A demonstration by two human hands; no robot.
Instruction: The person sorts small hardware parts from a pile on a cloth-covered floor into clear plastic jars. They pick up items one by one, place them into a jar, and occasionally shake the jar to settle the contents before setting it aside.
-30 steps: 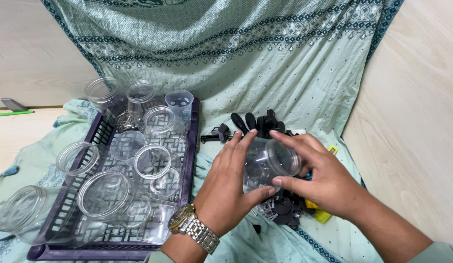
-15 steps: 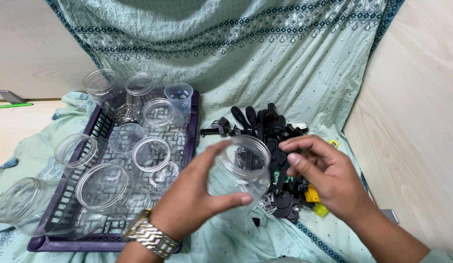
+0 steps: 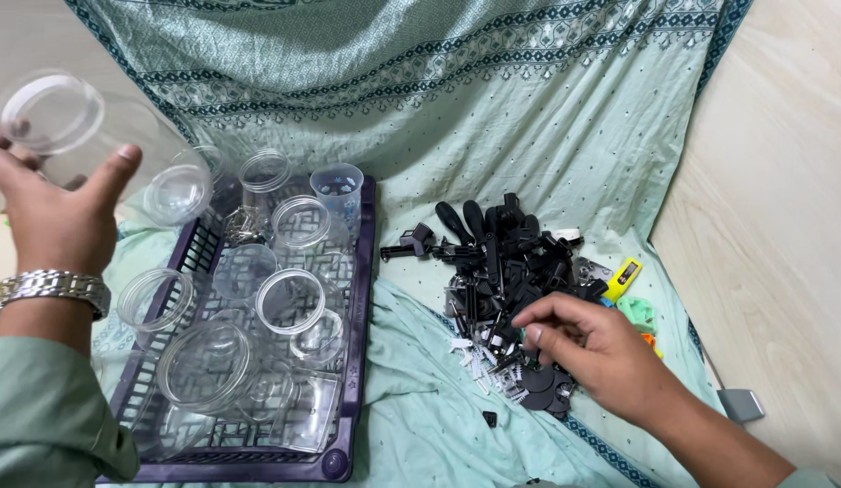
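My left hand (image 3: 55, 212), with a metal watch on the wrist, holds a clear plastic jar (image 3: 95, 145) up at the far left, above the left end of the purple tray (image 3: 362, 298). My right hand (image 3: 592, 348) rests low on the right over a pile of small black plastic parts (image 3: 502, 262), its fingertips touching pieces at the pile's near edge. Whether it grips one I cannot tell. Several clear jars and cups (image 3: 289, 298) stand and lie in the tray.
A pale green patterned cloth (image 3: 493, 117) covers the floor and rises at the back. A yellow piece (image 3: 626, 274) and green bits lie at the pile's right edge. Pale wooden flooring (image 3: 773, 226) runs along the right, with a small grey object (image 3: 741, 404) on it.
The jar was held by both hands in the middle. My left hand has carried it up and far left, and my right hand has let go and dropped onto the black parts.
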